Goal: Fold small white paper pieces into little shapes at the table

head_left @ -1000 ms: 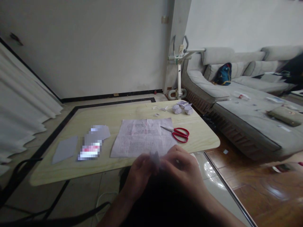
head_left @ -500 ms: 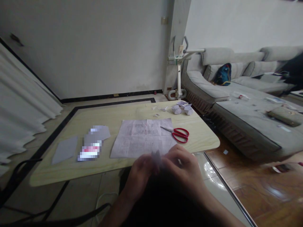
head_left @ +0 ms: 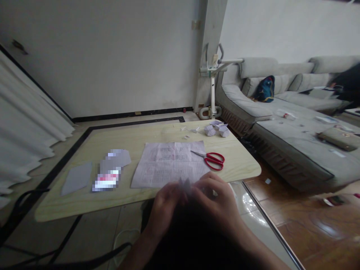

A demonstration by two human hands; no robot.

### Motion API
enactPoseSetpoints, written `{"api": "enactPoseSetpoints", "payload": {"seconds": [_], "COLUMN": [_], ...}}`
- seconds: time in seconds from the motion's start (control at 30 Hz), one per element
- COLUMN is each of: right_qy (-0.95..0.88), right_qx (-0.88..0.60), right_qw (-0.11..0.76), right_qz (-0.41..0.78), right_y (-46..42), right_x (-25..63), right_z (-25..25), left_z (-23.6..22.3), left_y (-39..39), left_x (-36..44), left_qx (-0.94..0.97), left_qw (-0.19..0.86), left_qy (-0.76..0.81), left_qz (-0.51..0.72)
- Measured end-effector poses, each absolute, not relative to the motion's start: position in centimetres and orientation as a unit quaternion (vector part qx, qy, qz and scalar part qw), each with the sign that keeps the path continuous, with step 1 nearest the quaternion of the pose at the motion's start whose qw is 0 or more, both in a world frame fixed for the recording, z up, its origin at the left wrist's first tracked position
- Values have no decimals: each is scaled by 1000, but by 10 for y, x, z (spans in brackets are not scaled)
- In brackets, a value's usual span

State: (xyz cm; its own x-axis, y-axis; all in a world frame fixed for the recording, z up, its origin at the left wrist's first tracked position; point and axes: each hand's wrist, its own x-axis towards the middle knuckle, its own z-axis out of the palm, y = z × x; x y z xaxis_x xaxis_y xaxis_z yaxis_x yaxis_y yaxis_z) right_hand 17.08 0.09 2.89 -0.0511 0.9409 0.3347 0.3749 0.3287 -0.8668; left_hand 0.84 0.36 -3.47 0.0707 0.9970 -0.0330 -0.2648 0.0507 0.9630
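Note:
Between my fingers, just beyond the near edge of the table, is a small piece of folded paper (head_left: 185, 185), blurred at its tips. My left hand (head_left: 165, 202) pinches it from the left. My right hand (head_left: 215, 193) grips its right side with bent fingers. Past my hands a creased, printed sheet of paper (head_left: 168, 161) lies flat on the table. Red-handled scissors (head_left: 214, 160) rest with their blades over the sheet's right edge. Several folded paper shapes (head_left: 216, 128) sit at the table's far right corner, with small paper scraps (head_left: 194, 129) beside them.
The pale wooden table (head_left: 84, 150) also bears a blank sheet (head_left: 77, 178) and a pixelated item (head_left: 108, 176) at left. A grey sofa (head_left: 298, 138) with a blue backpack (head_left: 266, 89) stands to the right. White exercise equipment (head_left: 213, 86) is behind the table; a curtain (head_left: 25, 123) hangs at left.
My fingers shift slightly around the folded paper, whose pointed tips now show spread apart. Things on the table stay where they were.

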Motion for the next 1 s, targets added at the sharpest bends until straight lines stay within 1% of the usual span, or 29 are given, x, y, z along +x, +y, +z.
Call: {"api": "enactPoseSetpoints", "payload": {"seconds": [0.27,0.53,0.8,1.0], "right_qy": [-663,-663,-669,-679], "right_qx": [-503,-491,-484,-465], "right_qw": [483,471,477,472], "right_qz": [273,311,301,315], "right_y": [4,2,3,6], "right_x": [177,174,173,173], "right_z": [32,29,26,24], "left_z": [-31,-34,-18,-33], "left_y": [4,5,4,4], "left_x": [11,12,10,11], "left_qx": [422,425,512,458], "left_qw": [599,589,517,550], "left_qy": [412,422,446,443], "left_qz": [541,543,522,539]}}
